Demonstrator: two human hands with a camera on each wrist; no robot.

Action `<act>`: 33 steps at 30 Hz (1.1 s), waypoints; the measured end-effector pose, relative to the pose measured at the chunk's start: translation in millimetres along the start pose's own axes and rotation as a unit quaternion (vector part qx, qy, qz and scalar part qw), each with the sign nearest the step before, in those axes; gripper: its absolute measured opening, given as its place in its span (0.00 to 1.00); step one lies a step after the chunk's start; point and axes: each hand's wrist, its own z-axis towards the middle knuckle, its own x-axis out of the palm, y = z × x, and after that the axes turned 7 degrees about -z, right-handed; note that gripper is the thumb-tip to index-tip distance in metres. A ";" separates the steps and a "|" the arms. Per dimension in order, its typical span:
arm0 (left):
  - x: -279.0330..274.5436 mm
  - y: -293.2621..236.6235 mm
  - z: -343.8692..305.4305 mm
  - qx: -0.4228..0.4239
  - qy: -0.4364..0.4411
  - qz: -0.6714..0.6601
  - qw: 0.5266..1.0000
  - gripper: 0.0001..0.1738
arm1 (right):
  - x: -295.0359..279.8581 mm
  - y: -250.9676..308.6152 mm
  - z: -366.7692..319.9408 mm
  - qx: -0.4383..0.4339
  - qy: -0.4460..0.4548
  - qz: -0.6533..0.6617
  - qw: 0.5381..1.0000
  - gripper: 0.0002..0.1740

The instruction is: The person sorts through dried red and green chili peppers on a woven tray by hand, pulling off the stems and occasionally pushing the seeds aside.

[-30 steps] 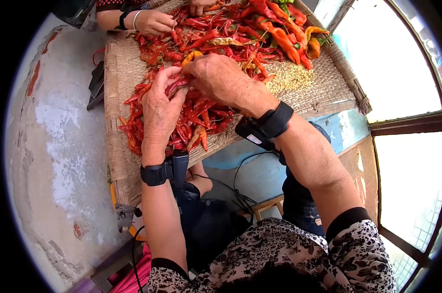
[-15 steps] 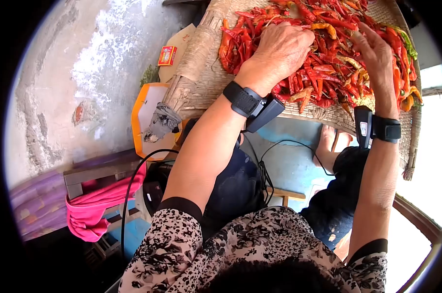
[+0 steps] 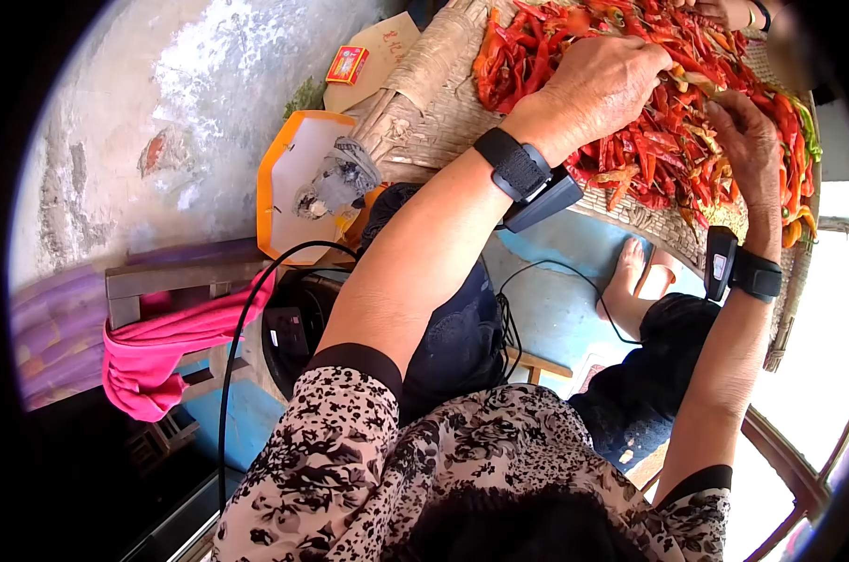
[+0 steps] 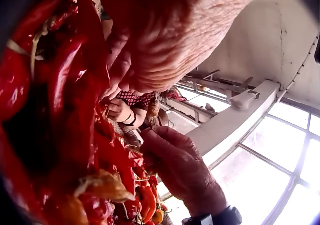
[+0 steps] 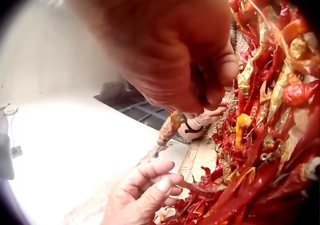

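My left hand (image 3: 607,84) is over the heap of dried red chili peppers (image 3: 631,155) on a woven tray (image 3: 443,126). In the right wrist view its thumb and fingers come together, and a slim reddish chili (image 5: 202,187) extends from the fingertips. My right hand (image 3: 751,145) is above the right part of the heap. It pinches a shrivelled yellow-brown chili (image 5: 170,127), which hangs from its fingertips in the right wrist view. The same right hand (image 4: 182,167) shows thumb and forefinger together in the left wrist view.
Across the tray another person's hands (image 3: 720,11) are at the heap. Larger orange-red peppers (image 3: 792,178) lie at the right edge. An orange-rimmed container (image 3: 279,187) and a small red box (image 3: 347,66) stand left of the tray. A black cable (image 3: 228,375) loops past my left arm.
The head view has swung so the tray now sits further right. My hands, close together a second ago, have parted, the right toward the heap's right side.
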 end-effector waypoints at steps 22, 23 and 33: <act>1.3 -23.3 -6.5 0.031 0.106 0.011 0.994 0.13 | 15.9 48.3 -22.9 -0.113 0.075 -0.025 0.991 0.07; -5.6 -29.4 -2.4 -0.009 0.102 -0.048 0.994 0.17 | 15.4 38.8 -21.5 -0.130 0.045 -0.020 0.990 0.07; -14.9 -35.9 9.0 -0.014 0.086 -0.079 0.993 0.12 | -23.6 19.1 -8.4 0.170 -0.067 0.370 0.911 0.08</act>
